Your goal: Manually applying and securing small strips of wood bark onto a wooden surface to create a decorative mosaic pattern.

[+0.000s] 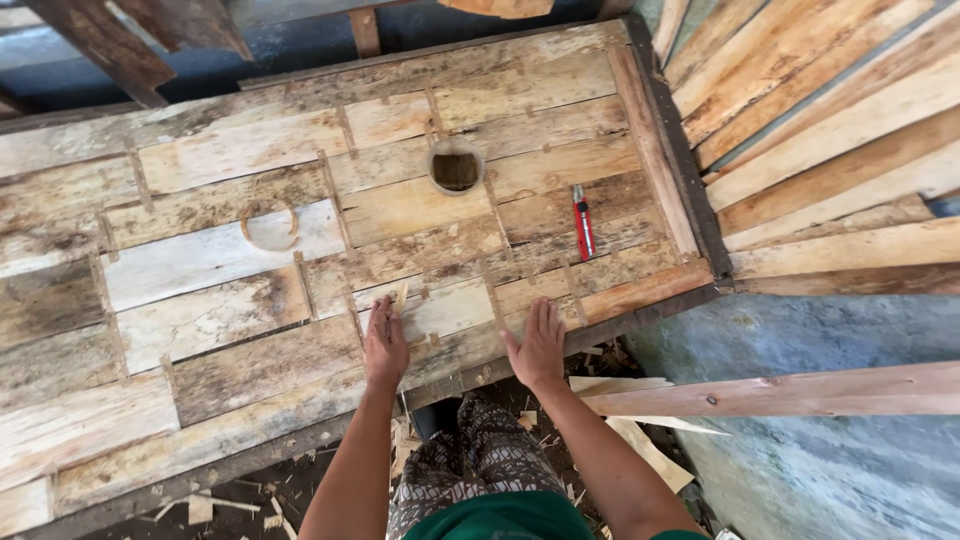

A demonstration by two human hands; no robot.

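Both hands, left hand (pixel 385 345) and right hand (pixel 538 345), press flat and unclenched on a rough patchwork plank tabletop (pixel 230 300); red utility knife (pixel 582 221) lies at one o'clock.

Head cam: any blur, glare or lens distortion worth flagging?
Head view: sharp throughout, with soft daylight and no glare on the panel. Wide-angle bend shows in its curved edges. Only faint shadows lie under the left hand and right hand. The cutter is crisp, and the hole reads dark.
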